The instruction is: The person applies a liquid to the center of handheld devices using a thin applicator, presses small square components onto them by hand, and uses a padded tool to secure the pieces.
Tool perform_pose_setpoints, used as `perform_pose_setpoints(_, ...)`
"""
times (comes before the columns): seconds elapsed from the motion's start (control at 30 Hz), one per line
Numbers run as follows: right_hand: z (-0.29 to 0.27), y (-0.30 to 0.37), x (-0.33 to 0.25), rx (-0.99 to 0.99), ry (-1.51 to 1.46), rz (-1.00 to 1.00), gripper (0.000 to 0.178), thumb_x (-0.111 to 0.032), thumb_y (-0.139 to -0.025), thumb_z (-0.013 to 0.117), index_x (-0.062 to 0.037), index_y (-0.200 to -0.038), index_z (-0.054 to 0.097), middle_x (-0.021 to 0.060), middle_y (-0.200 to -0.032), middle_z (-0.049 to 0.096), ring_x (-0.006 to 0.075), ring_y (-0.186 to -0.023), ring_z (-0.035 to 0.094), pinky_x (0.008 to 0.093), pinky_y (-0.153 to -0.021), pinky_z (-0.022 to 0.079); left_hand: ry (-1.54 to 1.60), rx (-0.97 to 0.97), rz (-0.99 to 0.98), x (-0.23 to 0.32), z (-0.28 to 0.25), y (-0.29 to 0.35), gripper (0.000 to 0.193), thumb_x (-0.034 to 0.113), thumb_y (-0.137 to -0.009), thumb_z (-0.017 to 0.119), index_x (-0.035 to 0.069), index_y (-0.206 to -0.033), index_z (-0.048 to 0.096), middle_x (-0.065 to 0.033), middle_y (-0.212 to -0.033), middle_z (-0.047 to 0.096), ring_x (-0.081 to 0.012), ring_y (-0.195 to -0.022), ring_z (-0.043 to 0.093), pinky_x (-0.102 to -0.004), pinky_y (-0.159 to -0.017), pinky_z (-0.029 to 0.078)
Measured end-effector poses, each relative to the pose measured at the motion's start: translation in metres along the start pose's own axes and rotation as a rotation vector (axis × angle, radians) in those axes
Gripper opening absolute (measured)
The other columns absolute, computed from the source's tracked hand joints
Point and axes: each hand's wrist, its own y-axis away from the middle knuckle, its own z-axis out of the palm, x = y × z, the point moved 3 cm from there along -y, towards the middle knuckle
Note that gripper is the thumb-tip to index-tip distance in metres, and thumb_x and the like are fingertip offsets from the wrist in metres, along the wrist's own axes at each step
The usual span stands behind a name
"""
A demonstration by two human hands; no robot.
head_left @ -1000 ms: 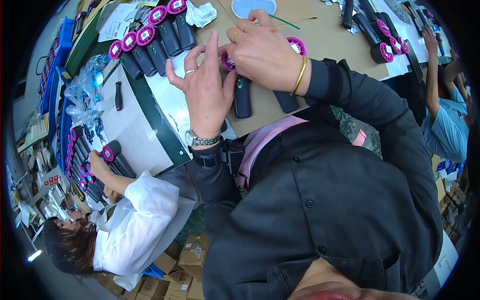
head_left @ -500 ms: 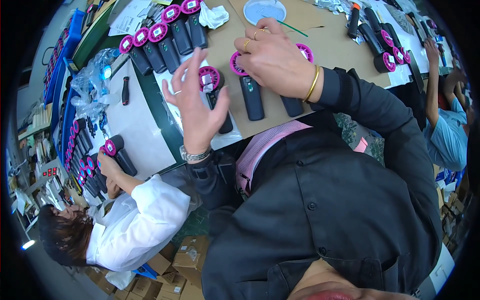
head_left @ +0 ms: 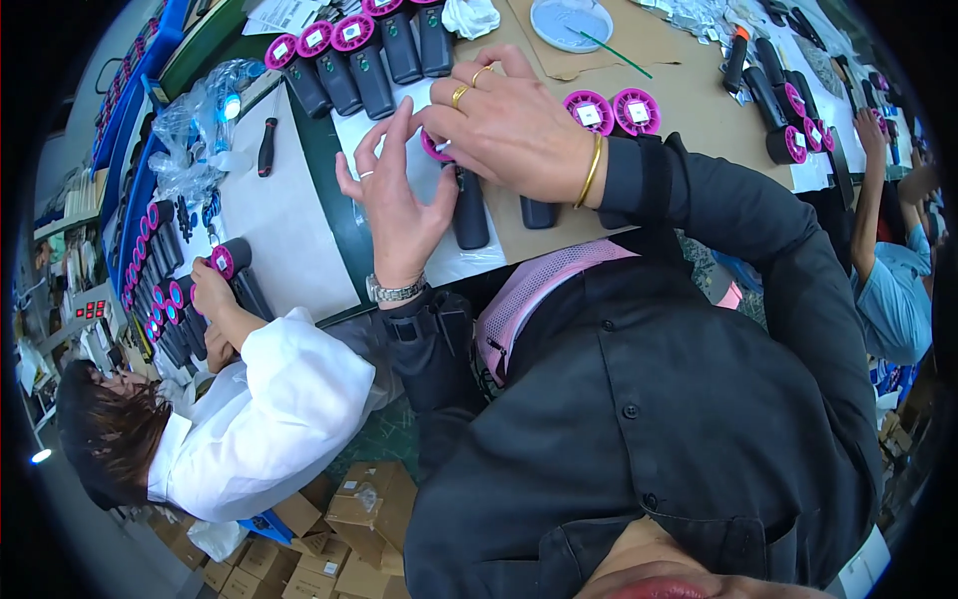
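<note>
A handheld fan [head_left: 470, 215] with a dark handle and pink round head lies on the table in front of me, its head mostly covered by my hands. My left hand [head_left: 404, 215] is beside that head, fingers stretched and apart around it; whether it touches the fan is unclear. My right hand [head_left: 519, 130] reaches over from the right, fingers bent together at the head, with a small white bit at their tips that I cannot make out. Right of it lie two more fans with pink heads, a nearer one [head_left: 589, 112] and a farther one [head_left: 636, 112], each bearing a white square label.
Several fans [head_left: 351, 35] stand in a row at the back left, beside a crumpled white tissue [head_left: 470, 17]. A white dish [head_left: 571, 22] holds a green stick [head_left: 614, 53]. More fans [head_left: 786, 147] lie at the right. A co-worker [head_left: 299, 399] in white handles fans at the left.
My right hand has moved left from a middle fan to the leftmost one, uncovering the two fans at right. My left hand has stayed near the leftmost fan. The view has shifted slightly.
</note>
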Motion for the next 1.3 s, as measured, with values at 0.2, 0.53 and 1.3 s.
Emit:
perform_pose_setpoints(0.2, 0.007, -0.001, 0.004, -0.072, 0.072, -0.048, 0.013, -0.02, -0.086, 0.083, -0.012, -0.094, 0.076, 0.0048, -0.107, 0.068, 0.0239, -0.116, 0.064, 0.0493, -0.112, 0.039, 0.024, 0.037, 0.018, 0.0, 0.002, -0.003, 0.094, 0.022, -0.085, 0.088, 0.015, -0.169, 0.047, 0.0048, -0.141, 0.074, -0.0231, -0.145, 0.05, -0.0663, -0.13, 0.008)
perform_pose_setpoints(0.53, 0.019, 0.0, 0.012, -0.178, 0.034, 0.085, 0.01, -0.021, -0.092, 0.081, -0.0123, -0.097, 0.082, 0.0045, -0.105, 0.07, 0.0243, -0.114, 0.066, 0.049, -0.112, 0.039, 0.053, 0.032, 0.027, -0.005, 0.002, -0.004, 0.092, 0.024, -0.089, 0.089, 0.015, -0.17, 0.044, 0.0075, -0.141, 0.075, -0.0228, -0.141, 0.051, -0.0647, -0.13, 0.009)
perform_pose_setpoints(1.3, -0.019, 0.029, 0.007, 0.07, -0.733, 0.523, 0.085, -0.023, -0.094, 0.09, -0.014, -0.168, 0.049, 0.0147, -0.134, 0.068, 0.0298, -0.123, 0.068, 0.0464, -0.104, 0.055, 0.348, 0.218, 0.115, 0.014, -0.004, 0.012, 0.101, 0.004, -0.083, 0.093, -0.001, -0.167, 0.038, -0.0199, -0.136, 0.073, -0.0354, -0.126, 0.068, -0.048, -0.111, 0.051)
